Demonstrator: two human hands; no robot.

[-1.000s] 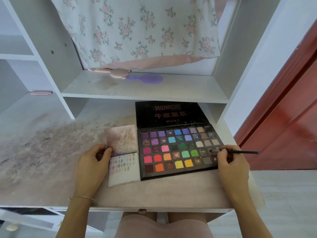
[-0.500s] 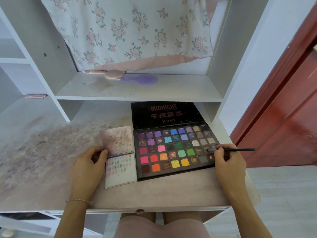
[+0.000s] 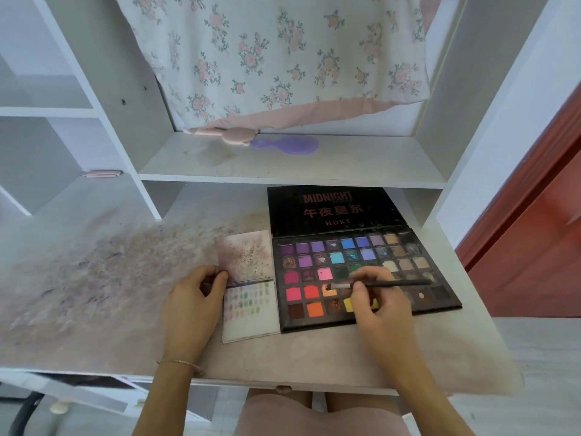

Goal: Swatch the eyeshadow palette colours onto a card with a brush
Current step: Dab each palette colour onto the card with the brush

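An open black eyeshadow palette with many coloured pans lies on the desk, its lid propped up behind. Over its middle, my right hand pinches a thin dark brush, and the bristle tip rests in an orange pan in the lower left part of the palette. A white card with several rows of pale swatches lies just left of the palette, with a stained sheet above it. My left hand rests on the card's left edge, fingers curled over the sheet's corner.
The stained desk surface spreads to the left. A shelf above the palette holds a purple hairbrush and a pink one under a floral cloth. A red door stands at the right.
My right hand has carried the brush leftwards from the palette's right-hand neutral pans to the orange pan near the centre-left. The left hand has stayed on the card.
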